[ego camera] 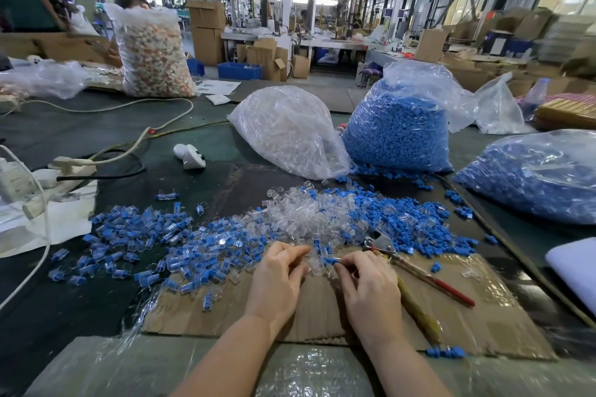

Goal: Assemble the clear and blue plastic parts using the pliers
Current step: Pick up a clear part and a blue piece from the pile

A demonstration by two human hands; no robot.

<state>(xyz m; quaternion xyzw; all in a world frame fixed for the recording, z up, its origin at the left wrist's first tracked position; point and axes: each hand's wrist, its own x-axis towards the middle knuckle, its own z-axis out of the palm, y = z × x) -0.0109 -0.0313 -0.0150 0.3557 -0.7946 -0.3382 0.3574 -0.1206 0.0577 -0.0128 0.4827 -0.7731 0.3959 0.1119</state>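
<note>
Both bare forearms extend forward, converging toward centre. Left hand (277,277): back uppermost, fingers curled, tips drawn together toward the thumb. Right hand (367,284): back uppermost, fingers curled inward, tips facing the left hand's. The hands sit near, apart.

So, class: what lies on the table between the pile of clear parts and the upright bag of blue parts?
In the head view, scattered loose blue parts and bare dark mat.
</note>
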